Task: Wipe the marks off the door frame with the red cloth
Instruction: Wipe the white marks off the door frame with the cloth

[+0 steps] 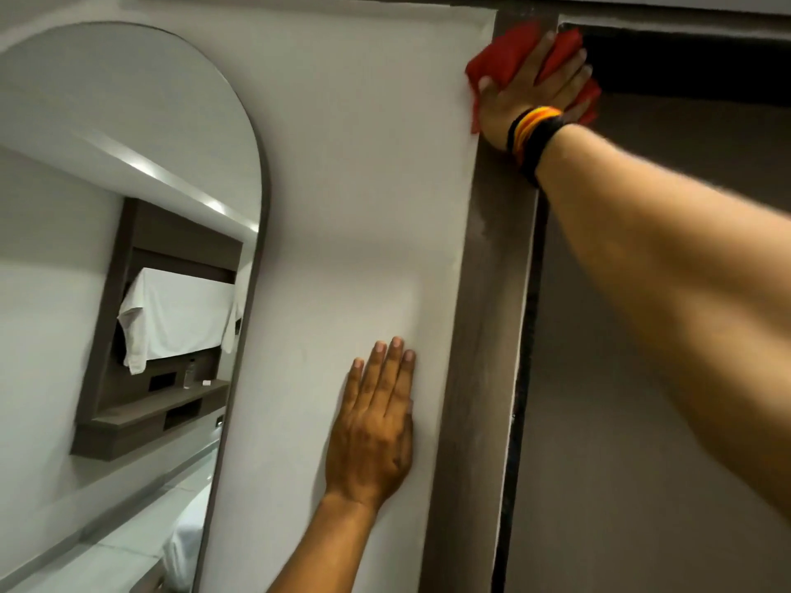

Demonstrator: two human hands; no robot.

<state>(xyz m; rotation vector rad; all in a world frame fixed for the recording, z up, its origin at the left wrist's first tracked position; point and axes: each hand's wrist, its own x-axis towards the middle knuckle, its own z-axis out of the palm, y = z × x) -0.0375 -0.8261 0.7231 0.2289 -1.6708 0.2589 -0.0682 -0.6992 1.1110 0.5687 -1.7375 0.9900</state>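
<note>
White wall (364,186) fills the scene between one arched mirror (128,250) at left and one dark brown door frame (483,314) at right. One left hand (376,425) lies flat on the wall, fingers straight and together, holding nothing. One right hand (530,87), wearing striped wristbands (533,136), presses one red cloth (492,66) with spread fingers against the frame's top corner.

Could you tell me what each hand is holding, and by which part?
The right hand presses the bunched red cloth flat under its palm; the left hand holds nothing.
</note>
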